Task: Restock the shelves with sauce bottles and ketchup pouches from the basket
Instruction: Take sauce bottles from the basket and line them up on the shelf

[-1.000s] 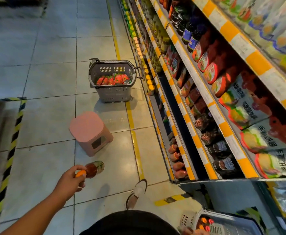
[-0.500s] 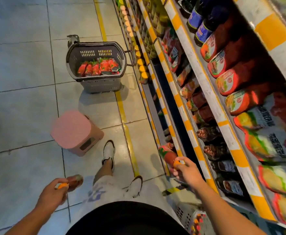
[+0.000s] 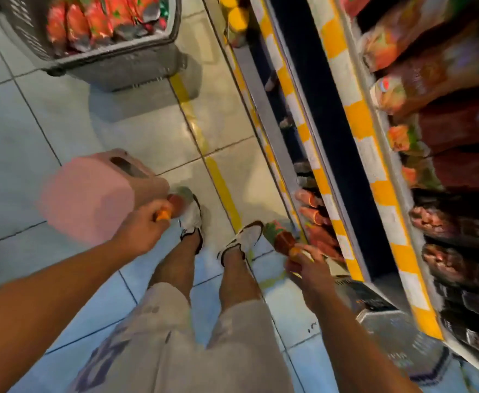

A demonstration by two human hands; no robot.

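Note:
My left hand (image 3: 143,229) grips a red sauce bottle (image 3: 177,201) by its orange cap, low over the floor beside the pink stool. My right hand (image 3: 306,263) grips a second red sauce bottle (image 3: 280,236) by its orange cap, just in front of the lowest shelf, where similar red bottles (image 3: 314,222) lie in a row. A grey basket (image 3: 124,56) with red ketchup pouches (image 3: 96,21) stands on the floor at the top left. Another grey basket (image 3: 397,338) sits on the floor at the lower right, partly hidden by my right arm.
A pink stool (image 3: 90,199) stands on the tiles by my left hand. My two feet in white shoes (image 3: 246,241) are between the hands. Shelving with yellow-white edge strips (image 3: 360,131) and packed goods fills the right side. A yellow floor line runs along it.
The camera has tilted down and moved closer to the shelf. Both hands, each with a bottle, have moved forward; the right bottle is nearer the lowest shelf.

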